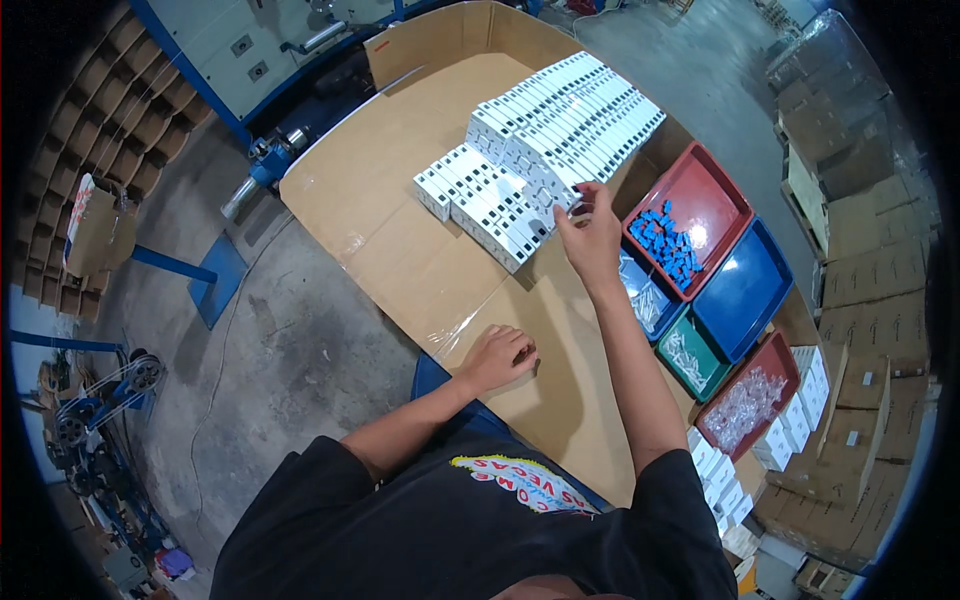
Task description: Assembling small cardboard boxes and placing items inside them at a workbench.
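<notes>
Rows of white rectangular plastic housings [560, 120] with small dark openings stand packed together on a cardboard-covered table [400, 190]; the front-left rows are lower than those behind. At the near right end of the stack, my right hand [592, 235] has its thumb and fingers closed around the end of a white housing [545, 185] that lies at the stack's edge. My left hand [500, 357] rests on the cardboard near the table's front edge. Its fingers are curled in, and nothing shows between them.
To the right stand a red tray [715, 185] with blue parts, a blue tray [745, 290], a smaller blue tray with metal pins, a green tray [690, 350] with white pieces and a red tray [750, 395] of clear parts. White boxes [785, 435] stand beyond; machinery is at left.
</notes>
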`<state>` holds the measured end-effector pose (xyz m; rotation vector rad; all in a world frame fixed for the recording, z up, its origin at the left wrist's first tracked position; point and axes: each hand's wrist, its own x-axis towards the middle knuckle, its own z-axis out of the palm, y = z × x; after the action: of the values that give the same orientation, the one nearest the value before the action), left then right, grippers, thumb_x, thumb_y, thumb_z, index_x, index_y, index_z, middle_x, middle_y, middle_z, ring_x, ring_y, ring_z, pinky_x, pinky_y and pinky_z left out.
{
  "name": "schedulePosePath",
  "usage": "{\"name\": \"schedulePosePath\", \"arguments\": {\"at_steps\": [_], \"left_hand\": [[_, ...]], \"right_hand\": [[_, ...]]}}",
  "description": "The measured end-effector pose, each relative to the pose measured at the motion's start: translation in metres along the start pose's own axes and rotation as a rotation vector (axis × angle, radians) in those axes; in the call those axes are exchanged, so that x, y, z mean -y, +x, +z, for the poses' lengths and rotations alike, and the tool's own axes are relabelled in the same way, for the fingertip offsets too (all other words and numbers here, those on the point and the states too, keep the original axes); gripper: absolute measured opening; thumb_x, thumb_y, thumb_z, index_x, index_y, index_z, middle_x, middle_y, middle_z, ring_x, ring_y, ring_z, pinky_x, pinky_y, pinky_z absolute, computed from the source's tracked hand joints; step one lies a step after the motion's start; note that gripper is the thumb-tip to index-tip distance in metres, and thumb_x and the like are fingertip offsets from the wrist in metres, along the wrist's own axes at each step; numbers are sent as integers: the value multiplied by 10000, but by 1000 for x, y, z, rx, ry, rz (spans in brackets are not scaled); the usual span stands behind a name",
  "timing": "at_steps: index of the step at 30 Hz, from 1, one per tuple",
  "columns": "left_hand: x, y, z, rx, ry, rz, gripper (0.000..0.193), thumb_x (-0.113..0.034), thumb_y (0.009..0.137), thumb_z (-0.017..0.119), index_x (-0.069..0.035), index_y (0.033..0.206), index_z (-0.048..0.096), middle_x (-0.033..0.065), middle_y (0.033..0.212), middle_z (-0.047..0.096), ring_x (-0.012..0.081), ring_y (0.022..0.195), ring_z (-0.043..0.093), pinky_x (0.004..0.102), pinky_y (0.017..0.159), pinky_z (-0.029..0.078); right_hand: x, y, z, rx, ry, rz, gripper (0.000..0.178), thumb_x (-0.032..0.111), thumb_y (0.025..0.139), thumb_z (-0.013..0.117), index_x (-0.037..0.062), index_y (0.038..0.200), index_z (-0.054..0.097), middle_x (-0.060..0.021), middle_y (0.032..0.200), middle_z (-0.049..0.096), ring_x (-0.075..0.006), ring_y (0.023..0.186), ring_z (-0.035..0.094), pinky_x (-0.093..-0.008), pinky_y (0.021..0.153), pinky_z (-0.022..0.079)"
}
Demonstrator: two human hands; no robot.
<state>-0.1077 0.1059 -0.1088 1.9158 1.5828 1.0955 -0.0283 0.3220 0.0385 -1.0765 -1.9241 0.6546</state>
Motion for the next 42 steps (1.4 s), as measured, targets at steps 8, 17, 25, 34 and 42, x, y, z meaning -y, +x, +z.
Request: {"name": "schedulePosePath", "arguments": {"at_steps": [8, 17, 25, 34, 42], "left_hand": [[-3, 4, -4, 3, -14, -14, 173, -255, 897, 725, -88, 921, 688, 68, 881, 693, 261, 891, 670, 402, 868, 485], [-2, 3, -3, 7, -4, -2, 172, -246, 903, 703, -76, 920, 682, 88, 902, 684, 274, 924, 664, 413, 892, 481], [-2, 3, -2, 15, -9, -15, 181, -258, 903, 703, -79, 924, 685, 89, 901, 681, 276, 928, 663, 414, 896, 481], [0, 4, -2, 14, -3, -7, 176, -259, 899, 709, -85, 923, 690, 80, 896, 680, 275, 912, 664, 417, 880, 487], [0, 4, -1, 24, -4, -9, 173, -252, 899, 715, -83, 930, 694, 88, 895, 676, 279, 918, 662, 418, 880, 487]], "right_hand": [[-13, 35, 34, 4, -115, -185, 381, 73, 894, 774, 17, 1243, 630, -138, 834, 654, -218, 670, 647, -354, 649, 539], [-17, 43, 57, 84, -191, -138, 338, 81, 936, 703, 35, 1262, 623, -208, 1055, 675, -371, 859, 721, -464, 760, 586], [-29, 45, 68, 100, -239, -149, 326, 98, 949, 681, 48, 1266, 621, -201, 1096, 657, -431, 922, 700, -505, 787, 581], [-31, 44, 74, 15, -310, -199, 312, 109, 931, 734, 29, 1220, 648, -155, 1157, 585, -350, 869, 710, -456, 751, 584], [-21, 49, 71, -5, -519, -272, 292, 146, 887, 762, 57, 1141, 650, -121, 1113, 578, -298, 1033, 649, -423, 749, 589]]}}
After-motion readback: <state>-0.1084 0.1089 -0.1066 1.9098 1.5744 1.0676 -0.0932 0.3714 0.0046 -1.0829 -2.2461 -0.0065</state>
